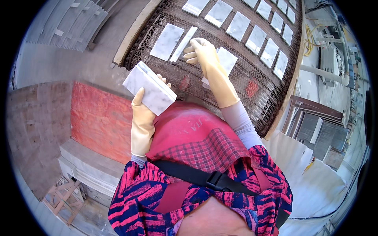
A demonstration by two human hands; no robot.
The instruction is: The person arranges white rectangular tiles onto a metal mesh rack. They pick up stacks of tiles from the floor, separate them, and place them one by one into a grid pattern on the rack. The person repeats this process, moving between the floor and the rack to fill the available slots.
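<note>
On my remote feed, I see faded, slanting pale lettering [194, 125] across the near red apron [173, 120].

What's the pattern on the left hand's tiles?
The tiles show grey veining on white, clearest in the head view.

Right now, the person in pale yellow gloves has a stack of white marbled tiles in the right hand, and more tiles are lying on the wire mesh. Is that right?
Not quite: the head view shows the stack of white marbled tiles in the left hand, not the right hand. The gloves are pale yellow, and more tiles do lie on the wire mesh.
</note>
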